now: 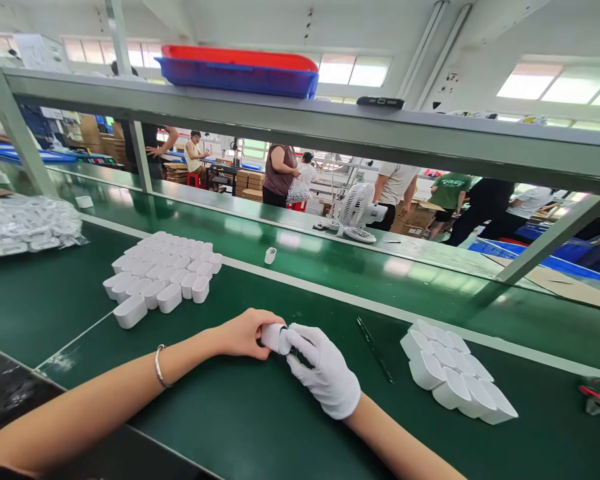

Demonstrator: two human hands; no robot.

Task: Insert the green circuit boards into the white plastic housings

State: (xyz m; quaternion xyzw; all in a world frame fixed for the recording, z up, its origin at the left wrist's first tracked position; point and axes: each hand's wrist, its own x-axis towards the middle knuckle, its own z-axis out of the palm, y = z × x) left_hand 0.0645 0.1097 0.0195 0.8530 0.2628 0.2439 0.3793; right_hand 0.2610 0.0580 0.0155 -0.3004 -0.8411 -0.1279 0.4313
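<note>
Over the green work surface (200, 413), both hands meet at a small white plastic housing (271, 337). My left hand (245, 335), bare with a bangle at the wrist, is closed around its left end. My right hand (325, 370), in a white glove, pinches the right end, where a white end piece (285, 342) shows at the fingertips; I cannot tell whether it is separate. To the left stand several rows of white oval cups (167, 273). A tight group of similar white cups (455, 373) sits to the right. A dark pen-like tool (375, 350) lies beyond my right hand.
Plastic-bagged white parts (27, 227) lie far left. One white piece (271, 255) stands beyond the white line. Red-handled pliers (599, 398) are at the right edge. A metal shelf (330, 123) spans overhead with blue and red trays (237, 70). Behind it are a fan (357, 207) and several people.
</note>
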